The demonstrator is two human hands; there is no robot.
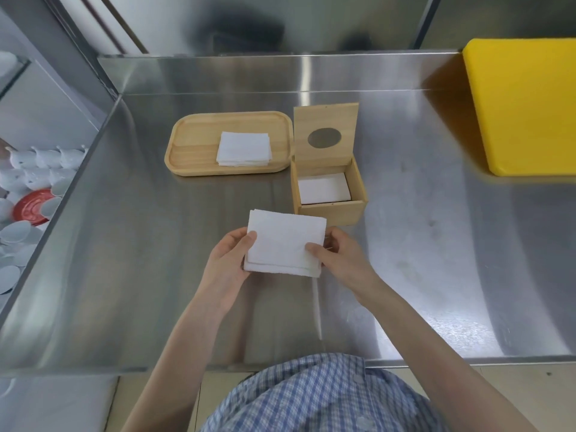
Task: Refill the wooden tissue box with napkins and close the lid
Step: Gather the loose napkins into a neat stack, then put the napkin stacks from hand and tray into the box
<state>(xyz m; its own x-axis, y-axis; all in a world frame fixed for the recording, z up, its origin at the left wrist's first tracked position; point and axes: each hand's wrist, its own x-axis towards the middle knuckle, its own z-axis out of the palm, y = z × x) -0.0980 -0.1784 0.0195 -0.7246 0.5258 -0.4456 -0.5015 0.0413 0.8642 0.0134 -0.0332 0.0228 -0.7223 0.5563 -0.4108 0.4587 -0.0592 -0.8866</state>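
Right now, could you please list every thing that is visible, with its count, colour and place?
Square wooden tissue box: one, light wood, centre of counter, white napkins inside.
Hinged wooden lid with oval hole: one, light wood, standing open behind the box.
Rounded wooden tray: one, light wood, left of the box.
Stack of white napkins on tray: one stack, white, right part of the tray.
Stack of white napkins in hands: one stack, white, in front of the box.
Yellow board: one, yellow, far right.
Steel counter: one, silver.
White dishes: many, white, lower left, with one red plate.
Left hand: holds the stack's left edge.
Right hand: holds its right edge.
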